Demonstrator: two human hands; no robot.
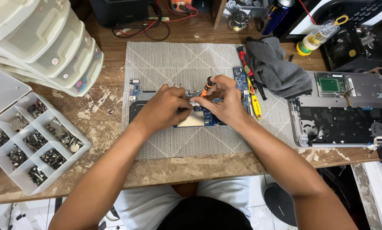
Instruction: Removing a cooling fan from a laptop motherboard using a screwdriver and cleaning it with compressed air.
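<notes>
A blue laptop circuit board (241, 81) lies on a grey woven mat (174, 64) in the middle of the wooden bench. My right hand (225, 100) pinches a small orange-and-black screwdriver (207, 86), tip down on the board. My left hand (165, 108) rests on the board beside it, its fingertips pressed against the parts near the screwdriver tip. Both hands hide most of the board's middle.
An opened laptop base (340, 110) lies at the right. A grey cloth (276, 68), red and yellow tools (250, 85), a white parts tray (33, 145) with screws, stacked plastic drawers (46, 42), a glue bottle (316, 38) and cables (144, 25) surround the mat.
</notes>
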